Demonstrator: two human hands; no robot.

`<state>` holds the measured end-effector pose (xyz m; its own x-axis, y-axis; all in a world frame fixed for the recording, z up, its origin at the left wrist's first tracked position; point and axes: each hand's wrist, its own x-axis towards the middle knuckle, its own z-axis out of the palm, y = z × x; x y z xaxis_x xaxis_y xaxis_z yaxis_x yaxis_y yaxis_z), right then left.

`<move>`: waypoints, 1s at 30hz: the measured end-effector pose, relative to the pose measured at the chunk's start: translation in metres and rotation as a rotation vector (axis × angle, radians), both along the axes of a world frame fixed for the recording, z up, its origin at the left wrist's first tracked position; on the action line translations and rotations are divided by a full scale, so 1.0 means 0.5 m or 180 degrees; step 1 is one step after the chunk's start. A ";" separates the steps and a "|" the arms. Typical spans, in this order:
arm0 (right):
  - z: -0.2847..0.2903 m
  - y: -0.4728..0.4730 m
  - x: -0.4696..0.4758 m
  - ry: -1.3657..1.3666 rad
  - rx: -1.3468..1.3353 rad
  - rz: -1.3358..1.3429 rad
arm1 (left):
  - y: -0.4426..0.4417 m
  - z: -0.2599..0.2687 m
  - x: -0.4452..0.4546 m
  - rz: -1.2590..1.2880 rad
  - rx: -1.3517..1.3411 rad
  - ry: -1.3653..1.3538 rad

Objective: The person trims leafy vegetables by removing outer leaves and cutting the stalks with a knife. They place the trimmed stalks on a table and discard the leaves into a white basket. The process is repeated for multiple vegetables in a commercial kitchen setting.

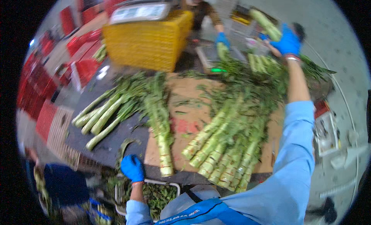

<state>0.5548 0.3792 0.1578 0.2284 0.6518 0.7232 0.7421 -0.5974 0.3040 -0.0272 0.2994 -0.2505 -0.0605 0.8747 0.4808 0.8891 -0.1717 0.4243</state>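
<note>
My right hand (287, 41), in a blue glove, reaches far out at the upper right and grips a pale green celtuce stalk (265, 23). My left hand (132, 168), also gloved in blue, is curled at the near table edge around a limp celtuce leaf (124, 146). In front of me a row of leafy celtuce stalks (223, 155) lies with cut ends towards me. One more stalk (164, 149) lies left of that row, and several thinner stalks (105, 114) rest on the dark tabletop (113, 151).
A yellow plastic crate (142, 40) stands at the back with a scale (140, 13) on top. Beyond the board (185, 94), a co-worker's gloved hand (222, 39) holds celtuce over another scale (204, 58). A white-rimmed bin (174, 186) of leaves sits below. A knife-like tool (273, 158) lies at right.
</note>
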 end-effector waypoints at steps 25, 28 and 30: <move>-0.661 0.491 -1.003 0.0052 -0.2462 0.4473 | -0.006 -0.006 -0.031 -0.0060 -0.0278 -0.0516; -0.539 0.433 -0.973 -0.0459 -0.1713 0.4763 | -0.002 -0.005 -0.031 -0.0100 -0.0183 -0.0507; -0.455 0.383 -0.908 -0.0661 -0.1133 0.4770 | 0.002 -0.002 -0.029 -0.0164 -0.0102 -0.0452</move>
<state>0.1010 0.5708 -0.0698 -0.8467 0.3234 0.4224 0.5021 0.7484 0.4333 -0.0419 0.3007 -0.2517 -0.0806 0.8932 0.4425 0.8102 -0.1998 0.5510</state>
